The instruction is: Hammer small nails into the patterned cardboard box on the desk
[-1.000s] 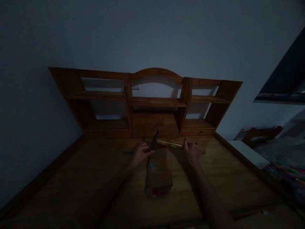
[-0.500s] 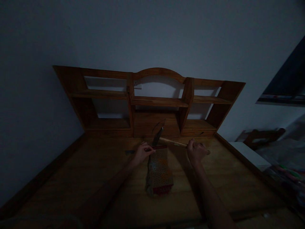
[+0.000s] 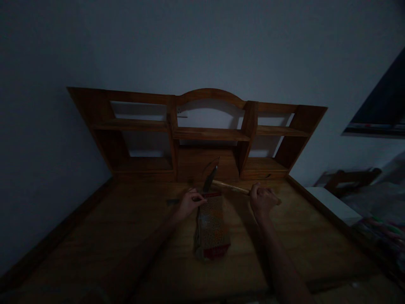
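Observation:
My right hand (image 3: 262, 200) is closed round the wooden handle of a hammer (image 3: 232, 187). The dark hammer head (image 3: 209, 180) is tilted at the far end of a box (image 3: 212, 223) with a speckled, orange-marked top and red ends. My left hand (image 3: 191, 202) is at the box's far left corner, thumb and fingertips pinched together; what they hold, if anything, is too small and dark to make out. A dark flat object (image 3: 172, 202) lies on the desk just left of that hand.
A wooden shelf unit (image 3: 209, 134) stands along the back of the wooden desk (image 3: 133, 236). Right of the desk are a white surface (image 3: 332, 204), a wooden chair back (image 3: 351, 179) and a colourful pile (image 3: 382, 232). The room is dim.
The view has shifted very slightly. Both hands, the hammer and the box keep nearly the same places.

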